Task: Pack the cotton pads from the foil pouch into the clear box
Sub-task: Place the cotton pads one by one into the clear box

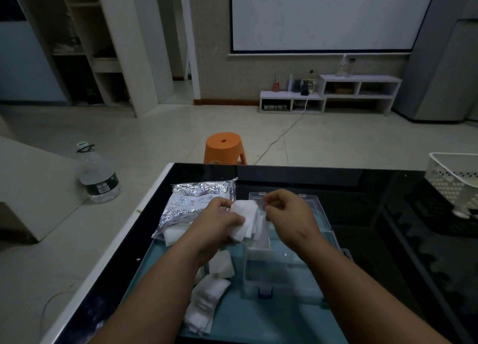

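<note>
My left hand [219, 222] grips a fanned stack of white cotton pads [248, 222] above the open clear box [284, 268]. My right hand [287, 214] pinches the stack's upper right edge with its fingertips. The silver foil pouch [191, 204] lies flat on the table left of the box, a few white pads showing at its near end. More loose cotton pads [207, 302] lie in a row on the table under my left forearm. The box lid [310, 209] stands open behind my hands. Some white pads sit inside the box.
The black glass table [388, 227] has a white perforated basket [455, 178] at its far right corner. On the floor beyond stand an orange stool [224, 148] and, at left, a large water bottle [98, 175].
</note>
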Demonstrator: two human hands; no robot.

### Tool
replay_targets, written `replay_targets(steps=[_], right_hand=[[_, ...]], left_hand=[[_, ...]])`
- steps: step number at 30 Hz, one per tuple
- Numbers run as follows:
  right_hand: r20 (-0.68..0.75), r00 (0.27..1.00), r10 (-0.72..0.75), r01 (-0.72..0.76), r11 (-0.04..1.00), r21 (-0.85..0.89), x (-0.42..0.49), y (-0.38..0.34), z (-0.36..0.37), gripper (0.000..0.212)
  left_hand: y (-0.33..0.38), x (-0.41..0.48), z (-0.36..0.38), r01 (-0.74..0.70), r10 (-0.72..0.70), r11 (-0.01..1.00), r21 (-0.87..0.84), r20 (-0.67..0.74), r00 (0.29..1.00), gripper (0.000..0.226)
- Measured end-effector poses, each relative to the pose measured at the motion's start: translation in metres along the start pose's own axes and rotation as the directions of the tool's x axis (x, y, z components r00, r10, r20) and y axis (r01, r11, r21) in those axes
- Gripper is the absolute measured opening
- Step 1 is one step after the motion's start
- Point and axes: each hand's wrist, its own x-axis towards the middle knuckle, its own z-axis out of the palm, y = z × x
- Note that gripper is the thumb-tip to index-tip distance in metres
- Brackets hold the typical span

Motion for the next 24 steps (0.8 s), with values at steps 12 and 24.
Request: replay_targets(steps=[12,24], right_hand=[[0.214,0.957,0.197,-0.242,0.946,0.215,-0.005,-0.006,0.000,0.005],[0.066,0.980,0.188,-0.199,0.914,0.353,-0.001,-0.005,-0.010,0.010]], left_hand=[[0.004,-0.001,-0.001,0.051,-0.045,0.933,-0.356,0.026,0.999,0.023],[-0.003,0.008,-0.005,-0.067,0.040,0.987,-0.149,-0.179,0.983,0.019]])
